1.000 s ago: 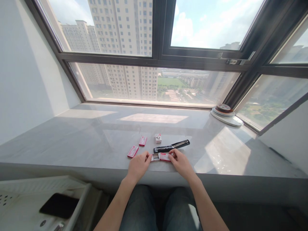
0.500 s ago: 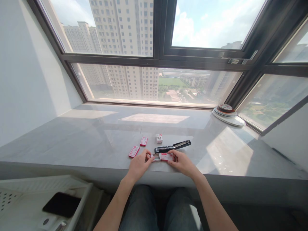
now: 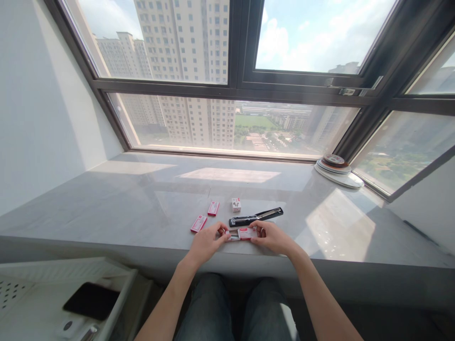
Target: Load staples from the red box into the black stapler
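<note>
My left hand (image 3: 209,241) pinches the left end of the inner tray (image 3: 233,235) of a small staple box. The tray sticks partly out of its red and white sleeve (image 3: 246,233). On the sleeve's right end, my right hand (image 3: 272,236) is closed with thumb and fingers. Just behind the hands lies a black stapler (image 3: 256,217), unfolded so its metal inside shows. Two flat red and white boxes (image 3: 198,223) (image 3: 213,208) lie to the left. A small white box (image 3: 236,204) with a red top edge stands behind the stapler.
A grey marble sill (image 3: 142,208) runs under the windows. Stacked round plates or lids (image 3: 337,170) sit in the right back corner. Below the sill at left, a white plastic basket (image 3: 122,303) holds a black phone-like slab (image 3: 91,300) and small white items.
The view has shifted slightly. My right fingers sit a little nearer the sleeve's right end. Both hands still grip the staple box, and the other things lie where they were.
</note>
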Motion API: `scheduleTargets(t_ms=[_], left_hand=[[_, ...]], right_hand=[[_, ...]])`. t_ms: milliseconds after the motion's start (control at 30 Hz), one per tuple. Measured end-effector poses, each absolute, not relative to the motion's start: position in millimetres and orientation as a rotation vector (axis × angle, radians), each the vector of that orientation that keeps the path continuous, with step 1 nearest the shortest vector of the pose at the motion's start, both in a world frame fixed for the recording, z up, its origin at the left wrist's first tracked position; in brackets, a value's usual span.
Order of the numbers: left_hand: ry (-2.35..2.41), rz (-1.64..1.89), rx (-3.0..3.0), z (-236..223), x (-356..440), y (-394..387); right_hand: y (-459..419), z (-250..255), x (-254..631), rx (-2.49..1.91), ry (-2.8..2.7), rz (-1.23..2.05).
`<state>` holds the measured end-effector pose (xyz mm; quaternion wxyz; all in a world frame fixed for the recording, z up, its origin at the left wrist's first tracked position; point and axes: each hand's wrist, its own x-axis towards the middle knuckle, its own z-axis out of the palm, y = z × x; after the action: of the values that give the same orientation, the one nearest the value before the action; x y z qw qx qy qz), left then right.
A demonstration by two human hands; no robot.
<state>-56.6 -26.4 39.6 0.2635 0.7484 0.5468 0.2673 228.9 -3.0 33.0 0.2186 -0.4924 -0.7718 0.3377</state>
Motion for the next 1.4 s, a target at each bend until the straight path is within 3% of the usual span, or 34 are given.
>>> scheduleTargets(t_ms=[433,733,867,1133,1400], left_hand=[[1.538,0.780,2.155,36.8,-29.0,-35.5],[1.700,0.668,2.244,42.9,-4.8,-32.9],[1.663,0.674,2.177,46.2,-2.8,-25.1],[1.703,0.639,2.189,48.9,3.3,-26.9],[1.726,0.603,2.239,50.8,2.9,-30.7]], right_hand=[[-15.1,32.8,203.0,-1.331,-2.084,0.878],[-26.5,22.8,283.2,-1.661,-1.533,1.194],[-14.3,37.0,295.3,-1.506,-1.353,1.193],[42.3,74.1,235.0,-1.205,-1.775,0.921],[56.9,68.2,182.8,-1.308,-2.151,0.698]])
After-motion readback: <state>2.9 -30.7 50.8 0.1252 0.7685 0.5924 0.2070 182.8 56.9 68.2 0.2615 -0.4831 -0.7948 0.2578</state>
